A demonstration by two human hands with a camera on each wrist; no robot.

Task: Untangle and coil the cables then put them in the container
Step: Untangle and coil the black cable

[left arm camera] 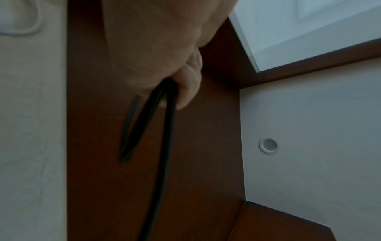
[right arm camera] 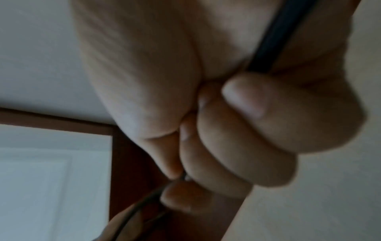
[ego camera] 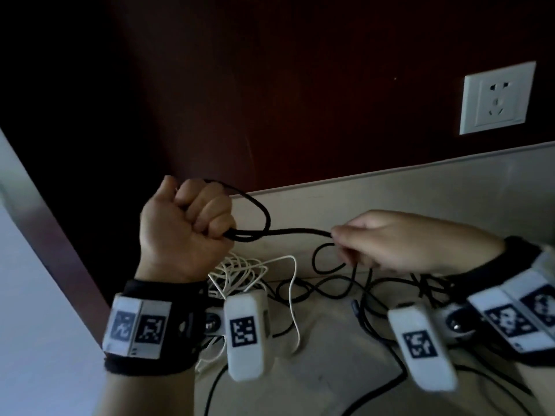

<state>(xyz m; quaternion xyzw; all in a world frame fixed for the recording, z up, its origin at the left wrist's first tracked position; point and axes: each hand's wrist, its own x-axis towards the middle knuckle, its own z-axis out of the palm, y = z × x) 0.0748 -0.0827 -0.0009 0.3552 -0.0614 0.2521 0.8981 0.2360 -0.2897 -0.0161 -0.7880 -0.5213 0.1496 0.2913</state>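
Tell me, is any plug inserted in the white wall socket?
No, the wall socket shows only bare holes in the head view, and no cable runs up to it.

- Under our raised hands, loose black cables and a white cable bundle sprawl across the counter.
- Behind them the dark wall panel blocks us.
- We see bare counter toward the right rear, below the wall socket.

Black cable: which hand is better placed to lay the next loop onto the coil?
Probably the right hand. It pinches the free run of the black cable beside the coil, with slack trailing below. The left hand is fisted round the gathered loops, so it should just hold.
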